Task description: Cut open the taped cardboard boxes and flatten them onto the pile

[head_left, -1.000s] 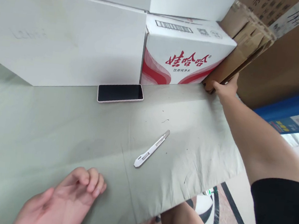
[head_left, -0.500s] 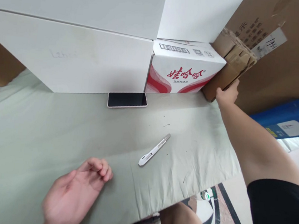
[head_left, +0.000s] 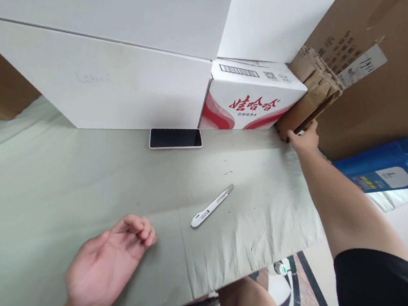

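Observation:
My left hand (head_left: 110, 262) rests palm up on the pale green cloth (head_left: 83, 173), fingers loosely curled with nothing in them. At the far right, my right hand (head_left: 306, 136) grips the lower front edge of a bundle of folded cardboard (head_left: 309, 98), its thumb and fingers apart around the edge. The bundle stands upright beside a white and red box (head_left: 256, 102). Between my hands lies a white utility knife (head_left: 211, 207), angled. A phone (head_left: 176, 139) with a dark screen lies against the white boxes.
Large white boxes (head_left: 145, 82) wall off the back. A big brown carton (head_left: 402, 62) leans at the right, with a blue plastic bottle (head_left: 383, 163) in front of it. The cloth-covered surface ends at a front edge above a patterned floor (head_left: 315, 288).
My right hand has slid slightly lower along the cardboard bundle, whose folded layers now show more separately. My left hand keeps nearly the same pose. The view has shifted a little.

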The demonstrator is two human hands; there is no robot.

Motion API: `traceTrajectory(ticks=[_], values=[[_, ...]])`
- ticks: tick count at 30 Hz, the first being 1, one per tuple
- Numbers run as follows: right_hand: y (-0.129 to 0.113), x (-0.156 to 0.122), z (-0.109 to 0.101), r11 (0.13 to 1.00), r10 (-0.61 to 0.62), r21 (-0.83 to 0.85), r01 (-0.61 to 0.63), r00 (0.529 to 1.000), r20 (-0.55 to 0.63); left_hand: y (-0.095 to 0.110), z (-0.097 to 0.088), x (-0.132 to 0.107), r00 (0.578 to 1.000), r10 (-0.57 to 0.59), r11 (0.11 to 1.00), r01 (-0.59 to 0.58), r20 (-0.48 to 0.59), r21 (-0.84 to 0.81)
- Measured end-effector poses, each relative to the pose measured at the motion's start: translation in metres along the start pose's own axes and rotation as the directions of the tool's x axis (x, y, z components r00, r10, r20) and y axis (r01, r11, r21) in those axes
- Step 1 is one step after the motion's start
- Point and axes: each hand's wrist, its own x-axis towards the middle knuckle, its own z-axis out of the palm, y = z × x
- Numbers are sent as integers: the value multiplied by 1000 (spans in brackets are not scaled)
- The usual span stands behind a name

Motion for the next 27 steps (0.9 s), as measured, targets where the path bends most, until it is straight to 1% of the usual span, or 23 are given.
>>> traceTrajectory(ticks=[4, 6, 8, 11, 13, 15, 17, 19, 21, 23, 25, 26, 27], values=[[9, -10, -2, 998, 56, 29, -57, 998, 24, 0, -1, 2, 1000, 14, 1000, -14, 10, -11], [12, -13, -7, 999, 39, 35, -39, 999, 17, 0, 1, 4, 1000, 23, 1000, -23, 14, -12], [13, -13, -18, 999, 5, 34, -5, 1000, -9, 2, 3, 6, 999, 37, 999, -37, 13, -10], [9, -7, -44, 998, -46, 29, 48, 996, -73, 8, 8, 8, 998, 57, 998, -57, 8, -7], [0, -3, -65, 994, -105, 19, 108, 988, -109, 12, 11, 7, 997, 78, 997, -78, 5, -15], [-16, -3, -86, 979, -200, 0, 202, 971, -130, 17, 12, 5, 994, 107, 994, -107, 3, -39], [-39, -10, -102, 949, -313, -12, 314, 942, -123, 21, 10, 1, 992, 125, 990, -124, 17, -70], [-67, -25, -111, 887, -461, -22, 461, 883, -91, 25, 7, -2, 989, 142, 986, -138, 42, -97], [-99, -47, -110, 795, -607, -25, 606, 794, -43, 29, 3, -7, 984, 169, 980, -161, 63, -121], [-135, -76, -102, 701, -713, -13, 713, 701, 0, 34, -2, -12, 976, 206, 969, -192, 77, -155], [-172, -111, -89, 626, -780, 29, 780, 625, 41, 39, -7, -18, 967, 239, 955, -219, 83, -202], [-192, -131, -82, 569, -822, 62, 820, 567, 58, 42, -9, -21, 964, 253, 946, -229, 80, -228], [-212, -153, -75, 495, -869, 106, 862, 490, 70, 44, -12, -24, 961, 267, 936, -241, 70, -257]])
